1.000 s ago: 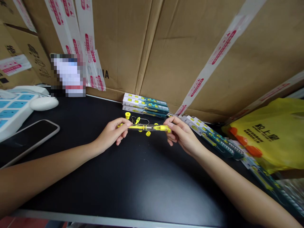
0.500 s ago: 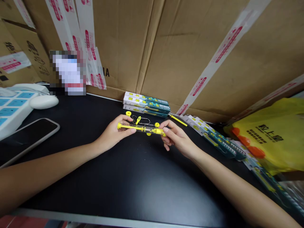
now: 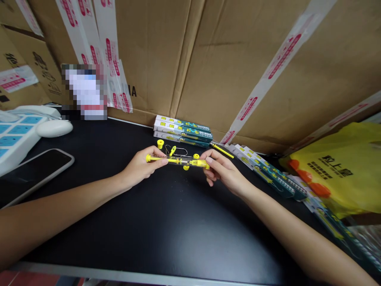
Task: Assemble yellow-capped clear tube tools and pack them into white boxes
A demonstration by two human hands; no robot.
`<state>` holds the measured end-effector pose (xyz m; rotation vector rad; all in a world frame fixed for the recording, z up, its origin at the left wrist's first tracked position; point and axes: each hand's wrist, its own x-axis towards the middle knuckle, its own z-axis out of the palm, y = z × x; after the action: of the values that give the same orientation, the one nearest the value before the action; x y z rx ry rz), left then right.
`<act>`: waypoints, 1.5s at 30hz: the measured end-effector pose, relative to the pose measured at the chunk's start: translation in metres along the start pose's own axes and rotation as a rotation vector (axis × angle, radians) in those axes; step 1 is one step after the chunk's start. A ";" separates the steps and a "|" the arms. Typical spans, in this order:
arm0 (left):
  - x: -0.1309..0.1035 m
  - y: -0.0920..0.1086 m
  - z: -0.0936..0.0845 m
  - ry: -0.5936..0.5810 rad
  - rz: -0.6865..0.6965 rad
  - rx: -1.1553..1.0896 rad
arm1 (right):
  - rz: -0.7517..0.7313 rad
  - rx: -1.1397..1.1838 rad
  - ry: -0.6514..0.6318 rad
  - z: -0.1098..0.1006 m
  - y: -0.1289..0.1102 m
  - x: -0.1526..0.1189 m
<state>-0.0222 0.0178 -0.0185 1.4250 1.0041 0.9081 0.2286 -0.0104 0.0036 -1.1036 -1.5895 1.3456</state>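
Evidently the clear tube [image 3: 183, 161] was being steadied and its right end worked: held nearly level above the black table [image 3: 178, 226], it was pinched near its left end by the left hand [image 3: 141, 165], while the right hand [image 3: 226, 169] gripped the yellow end piece [image 3: 201, 163]. The next move seemed to call for a firm left hold and careful right fingertips. Just beyond lay a wire hook [image 3: 182, 150] and a yellow cap [image 3: 160, 143], with boxes [image 3: 183, 132] behind. Compared with a second earlier, the hands sat slightly closer together, and a yellow rod [image 3: 223, 150] showed uncovered.
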 end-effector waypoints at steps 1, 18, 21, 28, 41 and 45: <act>0.000 0.000 0.000 0.000 -0.001 -0.004 | 0.000 -0.005 0.002 0.000 0.000 0.000; 0.002 -0.006 -0.004 0.057 -0.018 -0.117 | -0.008 -0.143 0.092 -0.015 0.008 0.006; 0.002 -0.005 -0.004 0.088 -0.014 -0.153 | -0.086 -0.363 0.139 -0.017 0.022 0.010; 0.001 -0.002 -0.003 0.099 -0.024 -0.199 | -0.223 -0.988 0.090 0.007 0.036 0.016; -0.001 -0.002 -0.003 0.065 -0.020 -0.213 | -0.243 -0.193 0.198 -0.025 -0.007 0.003; 0.000 -0.001 -0.002 0.067 -0.033 -0.211 | -0.244 -0.154 0.172 -0.022 -0.014 0.000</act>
<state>-0.0246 0.0181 -0.0193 1.2050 0.9489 1.0115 0.2477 -0.0045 0.0203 -1.0464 -1.6593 0.9572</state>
